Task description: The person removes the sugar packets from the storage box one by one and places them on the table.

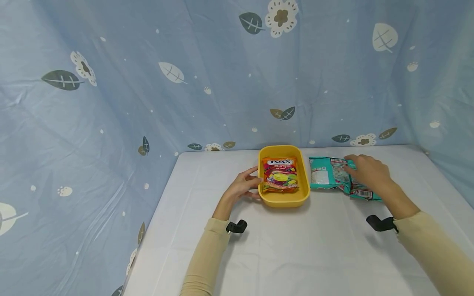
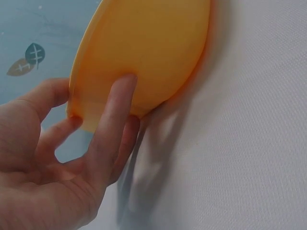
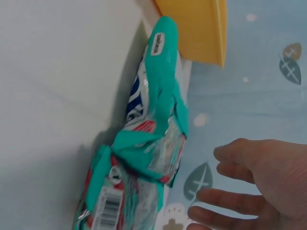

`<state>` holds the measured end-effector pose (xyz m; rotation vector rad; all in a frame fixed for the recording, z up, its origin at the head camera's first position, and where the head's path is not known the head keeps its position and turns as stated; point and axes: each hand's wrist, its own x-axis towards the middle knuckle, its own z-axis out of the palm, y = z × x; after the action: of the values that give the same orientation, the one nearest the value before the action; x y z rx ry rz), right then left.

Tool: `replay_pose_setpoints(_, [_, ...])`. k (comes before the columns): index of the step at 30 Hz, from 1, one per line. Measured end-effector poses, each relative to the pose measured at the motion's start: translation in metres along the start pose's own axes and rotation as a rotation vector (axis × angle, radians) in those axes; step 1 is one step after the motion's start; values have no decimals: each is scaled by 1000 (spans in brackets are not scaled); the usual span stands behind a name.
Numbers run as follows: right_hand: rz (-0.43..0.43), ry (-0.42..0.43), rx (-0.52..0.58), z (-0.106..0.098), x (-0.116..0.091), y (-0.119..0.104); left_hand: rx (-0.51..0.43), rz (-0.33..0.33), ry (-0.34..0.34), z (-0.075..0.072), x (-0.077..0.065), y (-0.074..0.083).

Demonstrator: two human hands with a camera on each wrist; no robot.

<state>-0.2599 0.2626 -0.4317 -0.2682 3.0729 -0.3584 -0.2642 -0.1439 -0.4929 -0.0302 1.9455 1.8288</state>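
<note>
A yellow plastic tray [image 1: 284,201] stands on the table with an orange-red Fox's Fruits candy bag [image 1: 280,174] lying inside. My left hand [image 1: 242,185] holds the tray's left side; in the left wrist view, fingers [image 2: 117,103] lie along the outer wall and others reach the rim. To the right of the tray lie two teal snack packets, the left one [image 1: 322,172] partly overlapping the right one [image 1: 364,192]. Over these packets hovers my right hand [image 1: 370,170], its fingers loosely spread, with nothing between them in the right wrist view.
A white cloth [image 1: 296,250] covers the table. Blue curtains [image 1: 222,82] with leaf and flower prints hang behind it and at the sides. Each wrist carries a small black camera mount, one on the left [image 1: 237,226] and one on the right [image 1: 381,223].
</note>
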Motion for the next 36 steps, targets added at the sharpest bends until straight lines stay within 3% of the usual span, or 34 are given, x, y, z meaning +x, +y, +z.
replay_pose_setpoints(14, [-35, 18, -13, -2, 15, -35, -1, 4, 4, -2, -1, -2])
replay_pose_setpoints(36, [-31, -42, 34, 1, 31, -70, -14, 1, -6, -2, 1, -2])
